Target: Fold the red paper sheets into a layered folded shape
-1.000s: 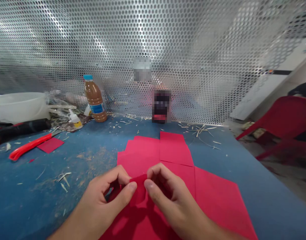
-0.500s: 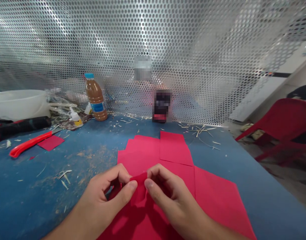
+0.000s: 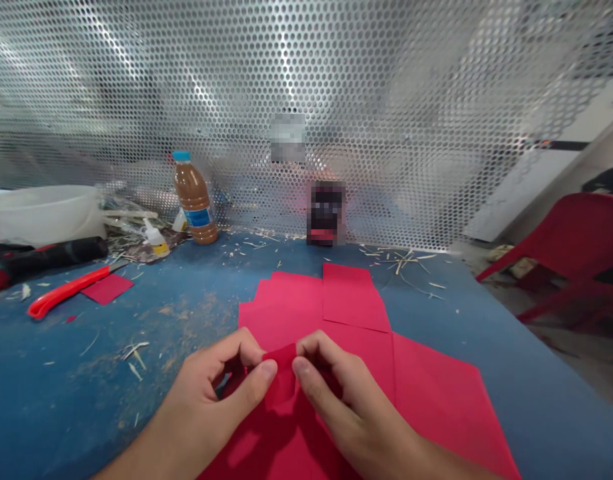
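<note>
The left hand (image 3: 209,400) and right hand (image 3: 346,403) pinch a red piece (image 3: 283,377) between them, over red sheets (image 3: 286,300) on the blue table (image 3: 186,287). Brown liquid fills a capped bottle (image 3: 192,193) near a small white bottle (image 3: 155,238); the white tub's (image 3: 46,219) contents are hidden.

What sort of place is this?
Probably a small craft workshop: red sheets lie on a blue worktable, a red-handled knife rests on the left, and pale scraps are scattered about.
</note>
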Demonstrator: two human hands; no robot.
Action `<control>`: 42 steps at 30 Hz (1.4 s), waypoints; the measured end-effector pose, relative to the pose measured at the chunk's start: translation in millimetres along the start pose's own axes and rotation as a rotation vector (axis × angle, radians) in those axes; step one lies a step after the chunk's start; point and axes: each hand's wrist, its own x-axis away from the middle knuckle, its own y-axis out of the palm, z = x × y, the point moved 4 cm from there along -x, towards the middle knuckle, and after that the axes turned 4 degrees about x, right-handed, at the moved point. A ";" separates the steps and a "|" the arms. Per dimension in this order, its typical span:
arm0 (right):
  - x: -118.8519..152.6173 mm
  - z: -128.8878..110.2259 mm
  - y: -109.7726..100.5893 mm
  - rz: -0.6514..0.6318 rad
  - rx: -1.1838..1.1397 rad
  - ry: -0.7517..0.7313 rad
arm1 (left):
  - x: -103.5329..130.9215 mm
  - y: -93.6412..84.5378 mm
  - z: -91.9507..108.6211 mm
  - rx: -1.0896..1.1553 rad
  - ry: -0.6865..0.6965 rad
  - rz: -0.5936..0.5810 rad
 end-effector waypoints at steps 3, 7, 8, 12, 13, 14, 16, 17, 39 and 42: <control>0.8 -1.2 -0.6 0.012 0.008 -0.021 | -0.7 -0.9 3.3 0.000 0.004 0.014; 0.0 -3.5 -0.5 0.023 0.066 -0.016 | -0.3 0.3 2.8 0.005 0.008 0.005; -0.3 -3.7 -0.2 0.026 0.083 -0.011 | 0.0 0.8 1.7 0.010 0.006 0.003; 0.0 -3.6 1.0 0.041 0.179 -0.013 | 0.6 2.3 -2.2 0.032 0.001 -0.011; 0.4 -3.5 0.9 0.049 0.202 -0.019 | 0.6 2.3 -2.7 0.036 0.002 -0.013; 0.9 -3.3 0.8 0.054 0.219 -0.026 | 0.4 2.2 -2.8 0.041 0.002 -0.014; 1.6 -2.2 0.4 0.056 0.231 -0.024 | -0.1 1.5 -2.8 0.054 -0.001 -0.015; 1.7 -1.4 0.5 0.049 0.226 -0.018 | -0.4 0.8 -2.9 0.059 -0.005 -0.012; 3.1 0.0 3.0 0.082 0.360 -0.147 | -3.5 -1.8 -1.3 0.147 -0.012 0.100; 3.8 0.0 2.5 0.075 0.349 -0.128 | -4.9 -2.1 0.0 0.169 -0.003 0.119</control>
